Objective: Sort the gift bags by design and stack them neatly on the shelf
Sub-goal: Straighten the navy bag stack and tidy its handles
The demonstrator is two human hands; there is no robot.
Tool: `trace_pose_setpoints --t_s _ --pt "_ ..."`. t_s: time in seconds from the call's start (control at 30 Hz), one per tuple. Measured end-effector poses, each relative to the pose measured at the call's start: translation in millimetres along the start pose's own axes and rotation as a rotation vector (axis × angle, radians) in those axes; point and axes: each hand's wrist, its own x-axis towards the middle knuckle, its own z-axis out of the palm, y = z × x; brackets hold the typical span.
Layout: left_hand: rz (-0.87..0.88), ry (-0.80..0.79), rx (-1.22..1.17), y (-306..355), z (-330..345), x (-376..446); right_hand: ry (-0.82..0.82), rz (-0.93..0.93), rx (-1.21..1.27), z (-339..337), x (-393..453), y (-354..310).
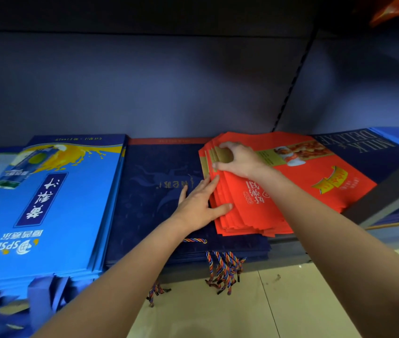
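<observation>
The left hand (pixel 199 206) lies flat against the red bags (pixel 279 191), the right hand (pixel 237 158) grips their corner — better push the edges even.

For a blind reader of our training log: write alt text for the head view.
Two bare hands square up a stack of red gift bags on a shelf: the left hand presses flat against its side edge, the right hand grips its far corner. The red stack lies partly on navy bags, with light blue bags stacked to the left.
</observation>
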Motion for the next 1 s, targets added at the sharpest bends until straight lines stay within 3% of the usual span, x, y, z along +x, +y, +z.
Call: trace_pose_setpoints --t_s 0.13,0.23,0.5,0.63,0.83,1.0 --pt "-0.006 -0.013 -0.020 0 -1 0 0.077 0.020 -0.031 9 -8 0" --pt "-0.009 -0.020 -0.114 -2 -5 0 0.173 0.072 -0.204 11 -16 -2" --pt "0.006 -0.072 -0.191 -6 -10 -4 0.029 0.193 -0.188 2 -11 -17" --pt "0.008 -0.067 -0.175 -8 -8 -4 0.051 0.213 -0.174 -4 -16 -23" --pt "0.018 -0.066 -0.158 -7 -9 -7 0.226 0.256 -0.094 3 -18 -31" --pt "0.004 -0.089 -0.133 -4 -13 -10 0.105 0.201 -0.046 13 -39 -27"
